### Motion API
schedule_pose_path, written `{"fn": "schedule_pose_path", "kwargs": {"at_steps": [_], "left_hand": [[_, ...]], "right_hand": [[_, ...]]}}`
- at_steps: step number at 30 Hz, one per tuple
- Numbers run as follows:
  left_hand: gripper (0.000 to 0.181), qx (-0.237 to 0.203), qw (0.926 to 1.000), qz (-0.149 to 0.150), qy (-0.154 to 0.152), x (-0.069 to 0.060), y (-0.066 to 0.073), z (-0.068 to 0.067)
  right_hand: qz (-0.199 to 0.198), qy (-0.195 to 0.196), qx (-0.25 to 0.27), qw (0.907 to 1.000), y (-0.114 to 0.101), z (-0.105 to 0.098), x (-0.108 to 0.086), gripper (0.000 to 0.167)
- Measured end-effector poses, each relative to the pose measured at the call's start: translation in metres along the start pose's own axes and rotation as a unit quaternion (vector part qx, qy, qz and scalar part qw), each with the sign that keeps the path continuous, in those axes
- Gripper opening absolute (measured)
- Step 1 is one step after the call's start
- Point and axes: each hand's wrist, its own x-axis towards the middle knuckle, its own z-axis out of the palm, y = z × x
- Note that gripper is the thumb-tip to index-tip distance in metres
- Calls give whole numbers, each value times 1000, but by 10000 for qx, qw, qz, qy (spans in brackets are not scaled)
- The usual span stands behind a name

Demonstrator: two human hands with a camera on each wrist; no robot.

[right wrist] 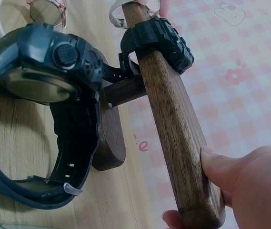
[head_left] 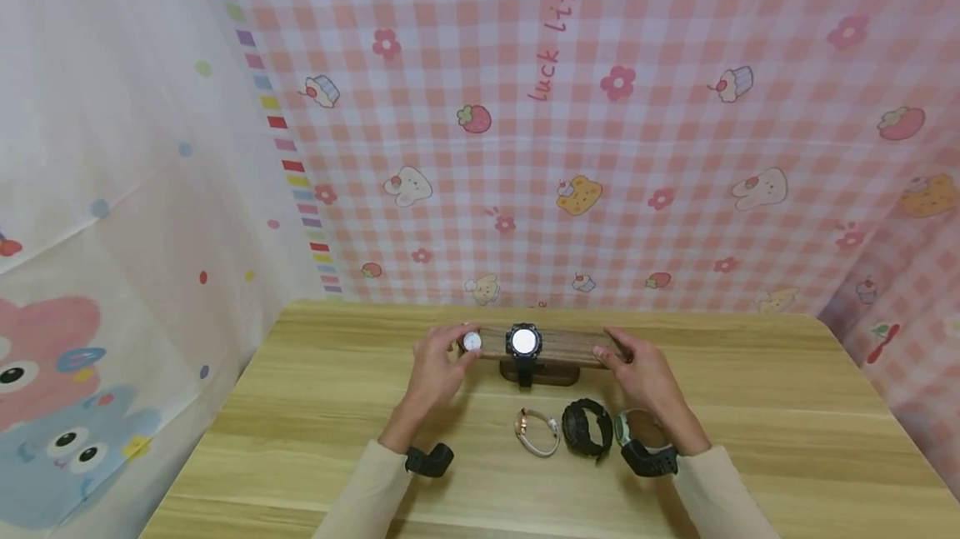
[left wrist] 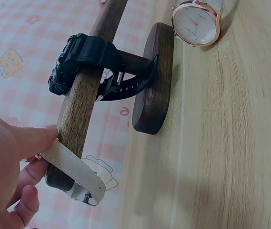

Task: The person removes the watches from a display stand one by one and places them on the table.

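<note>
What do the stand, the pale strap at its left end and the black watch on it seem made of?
Stand: likely dark brown wood, satin finish; streaky grain shows along the bar.
Pale strap: matte leather or imitation leather, with stitching along its edge.
Black watch: probably matte plastic or resin, judging by its chunky, moulded ridges; the smooth, curved band looks rubbery.

A table with light wood grain stands before a pink-and-white checked cloth printed with flowers, strawberries, cupcakes and "luck life". To the left hangs a white cloth with coloured dots and big-eyed cartoon figures.
</note>
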Motion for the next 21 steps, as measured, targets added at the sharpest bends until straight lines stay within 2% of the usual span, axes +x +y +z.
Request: {"fn": "schedule_pose_path", "kwargs": {"at_steps": [8,11,15,21], "left_hand": [[36,-122,9991,317,254,-2,-2,-6],[37,-93,9991,344,237,-4,-4,-7],[37,-124,9994,240,204,-6,-4,-11],[37,-61,9988,360,329,-10,-5,-14]], "right_hand": [[67,-45,11,10000,-1,0,0,57],[112,-59,25,9999,-1,-1,0,57],[128,-49,18,9999,-1,-1,0,57],[117,-44,40,9999,-2,-1,-1,57]]}}
